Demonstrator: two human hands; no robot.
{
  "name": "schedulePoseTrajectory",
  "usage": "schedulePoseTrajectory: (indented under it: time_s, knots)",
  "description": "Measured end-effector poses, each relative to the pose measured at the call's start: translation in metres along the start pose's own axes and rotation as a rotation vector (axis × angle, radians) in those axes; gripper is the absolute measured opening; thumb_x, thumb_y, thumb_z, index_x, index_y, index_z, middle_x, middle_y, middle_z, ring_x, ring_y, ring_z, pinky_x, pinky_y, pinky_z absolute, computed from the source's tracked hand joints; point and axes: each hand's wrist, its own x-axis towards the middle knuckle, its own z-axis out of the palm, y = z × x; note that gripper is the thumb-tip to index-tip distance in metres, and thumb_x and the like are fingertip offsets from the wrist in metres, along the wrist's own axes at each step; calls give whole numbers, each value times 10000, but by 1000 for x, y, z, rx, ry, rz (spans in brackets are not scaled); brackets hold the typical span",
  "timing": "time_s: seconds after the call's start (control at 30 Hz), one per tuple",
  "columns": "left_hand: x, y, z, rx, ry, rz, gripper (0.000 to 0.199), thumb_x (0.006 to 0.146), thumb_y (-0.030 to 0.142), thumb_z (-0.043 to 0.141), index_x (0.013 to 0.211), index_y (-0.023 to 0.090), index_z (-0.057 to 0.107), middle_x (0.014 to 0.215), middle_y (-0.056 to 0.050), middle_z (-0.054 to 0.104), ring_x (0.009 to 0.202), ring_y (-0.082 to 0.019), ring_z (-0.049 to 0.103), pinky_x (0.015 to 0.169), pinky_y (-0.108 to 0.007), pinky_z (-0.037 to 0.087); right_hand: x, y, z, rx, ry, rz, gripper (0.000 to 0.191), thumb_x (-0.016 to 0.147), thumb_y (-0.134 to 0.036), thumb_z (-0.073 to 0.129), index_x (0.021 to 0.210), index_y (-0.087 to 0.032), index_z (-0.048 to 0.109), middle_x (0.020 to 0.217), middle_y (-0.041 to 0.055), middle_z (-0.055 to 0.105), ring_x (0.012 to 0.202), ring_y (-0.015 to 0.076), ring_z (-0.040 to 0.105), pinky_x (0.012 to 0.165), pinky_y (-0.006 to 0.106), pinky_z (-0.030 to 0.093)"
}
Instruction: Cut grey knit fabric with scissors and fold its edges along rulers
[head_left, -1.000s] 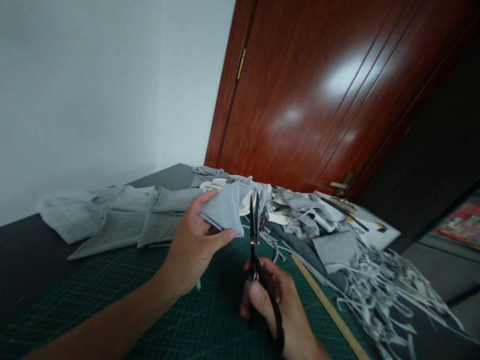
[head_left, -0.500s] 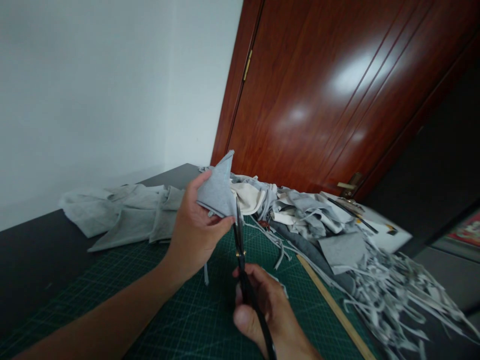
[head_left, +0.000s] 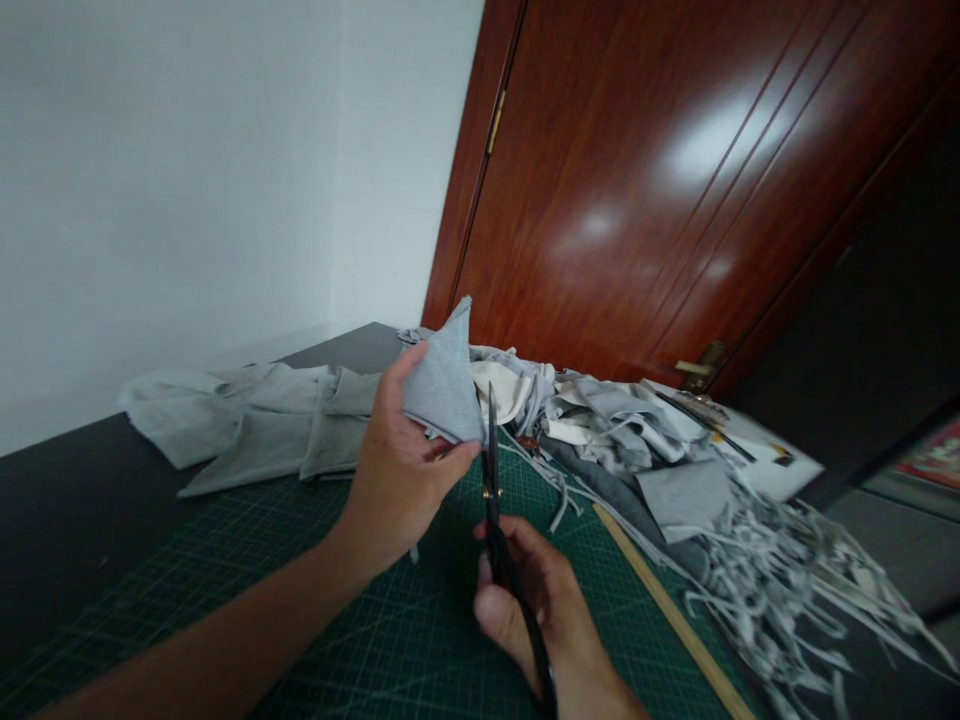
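My left hand [head_left: 397,465] pinches a small piece of grey fabric [head_left: 445,378] held up above the green cutting mat [head_left: 315,610], its pointed corner standing upward. My right hand [head_left: 536,610] grips black scissors [head_left: 496,510], blades pointing up and away, right beside the fabric's lower right edge. The blades look nearly closed and touch the cloth's edge.
A pile of grey and cream fabric scraps and cut strips [head_left: 675,500] covers the right side of the table. Folded grey cloth [head_left: 247,425] lies at the back left. A wooden ruler [head_left: 667,610] lies along the mat's right edge. A brown door [head_left: 675,180] stands behind.
The fabric piece was turned so that its corner points upward. The scissors shifted left against its edge, and the blades have moved a little further along the cloth.
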Motion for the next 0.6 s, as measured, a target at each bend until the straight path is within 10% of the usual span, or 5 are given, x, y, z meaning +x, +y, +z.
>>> schedulePoseTrajectory:
  time_s: [0.3, 0.6]
  knots:
    - [3, -1, -3, -96, -7, -13, 1065, 687, 52, 873, 1608, 291, 393, 1579, -118, 603, 1406, -327, 630, 1268, -577, 430, -1, 0, -1, -10, -9, 17, 601, 844, -703, 869, 1197, -257, 674, 873, -17, 575, 747, 151, 495, 654, 272, 376]
    - [8, -8, -16, 147, -59, 24, 1092, 692, 103, 908, 1638, 301, 401, 1596, -141, 578, 1397, -406, 626, 1168, -655, 525, 1, 5, 1, 38, 9, 4, 544, 849, -647, 892, 1200, -270, 719, 876, -17, 534, 751, 151, 467, 653, 253, 413]
